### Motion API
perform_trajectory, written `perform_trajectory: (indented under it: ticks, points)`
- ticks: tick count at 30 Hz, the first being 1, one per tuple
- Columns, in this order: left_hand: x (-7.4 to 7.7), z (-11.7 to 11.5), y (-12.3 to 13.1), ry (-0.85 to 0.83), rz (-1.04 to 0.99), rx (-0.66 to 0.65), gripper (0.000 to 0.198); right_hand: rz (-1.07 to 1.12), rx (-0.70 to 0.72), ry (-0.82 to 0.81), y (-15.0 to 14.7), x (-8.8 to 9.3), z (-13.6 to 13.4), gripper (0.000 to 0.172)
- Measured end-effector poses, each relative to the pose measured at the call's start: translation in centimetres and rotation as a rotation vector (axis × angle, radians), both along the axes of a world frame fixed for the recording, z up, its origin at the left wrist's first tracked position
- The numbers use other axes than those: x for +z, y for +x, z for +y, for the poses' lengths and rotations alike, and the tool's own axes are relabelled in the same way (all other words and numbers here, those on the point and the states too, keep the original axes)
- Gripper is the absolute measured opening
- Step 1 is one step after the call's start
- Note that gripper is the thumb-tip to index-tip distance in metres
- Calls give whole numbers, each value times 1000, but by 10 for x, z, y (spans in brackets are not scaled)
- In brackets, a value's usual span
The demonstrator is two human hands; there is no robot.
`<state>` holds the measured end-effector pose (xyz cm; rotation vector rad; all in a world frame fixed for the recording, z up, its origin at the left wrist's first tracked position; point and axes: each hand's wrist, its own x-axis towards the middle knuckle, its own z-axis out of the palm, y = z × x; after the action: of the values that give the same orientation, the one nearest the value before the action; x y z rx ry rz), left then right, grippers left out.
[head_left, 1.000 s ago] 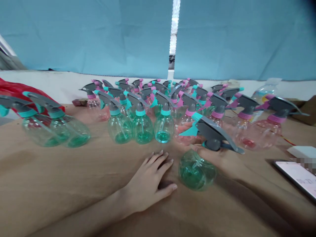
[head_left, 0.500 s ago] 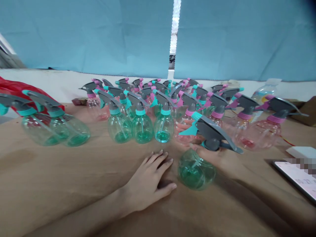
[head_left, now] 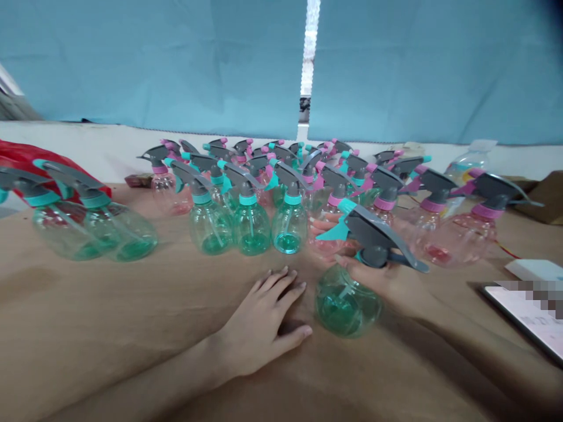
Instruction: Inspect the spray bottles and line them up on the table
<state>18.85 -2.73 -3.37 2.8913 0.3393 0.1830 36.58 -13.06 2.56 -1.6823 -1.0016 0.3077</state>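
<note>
My left hand (head_left: pixel 264 325) lies flat on the brown table (head_left: pixel 132 328), fingers spread, holding nothing, just left of a green spray bottle (head_left: pixel 347 302). That bottle has a grey trigger head with a teal nozzle (head_left: pixel 373 237) and leans toward me. My right hand (head_left: pixel 387 281) is wrapped round its neck below the grey head, with fingertips showing behind the nozzle. Behind both hands stand several green spray bottles (head_left: pixel 250 225) and pink spray bottles (head_left: pixel 433 228) in rows.
Two green bottles (head_left: pixel 105 231) stand at the left in front of a red bag (head_left: pixel 26 155). A phone (head_left: pixel 528 319) and a white box (head_left: pixel 534 269) lie at the right edge. A clear water bottle (head_left: pixel 470 161) stands far right. Blue curtains hang behind.
The view has shifted slightly; the held green bottle and both hands stay almost where they were.
</note>
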Motion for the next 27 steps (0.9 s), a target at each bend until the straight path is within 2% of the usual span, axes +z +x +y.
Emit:
perform_trajectory:
  ticks: [7, 9, 14, 20, 27]
  points:
    - [1, 0, 0, 3, 19, 4, 59, 130, 35, -2, 2, -7, 1, 19]
    - [1, 0, 0, 5, 17, 5, 59, 96, 37, -18, 5, -9, 1, 20]
    - [1, 0, 0, -4, -6, 6, 58, 5, 150, 15, 8, -8, 2, 18]
    - [3, -1, 0, -12, -2, 4, 57, 63, 167, -2, 7, -8, 0, 6]
    - [2, -1, 0, -10, -1, 9, 58, 23, 108, -24, 4, 1, -6, 15]
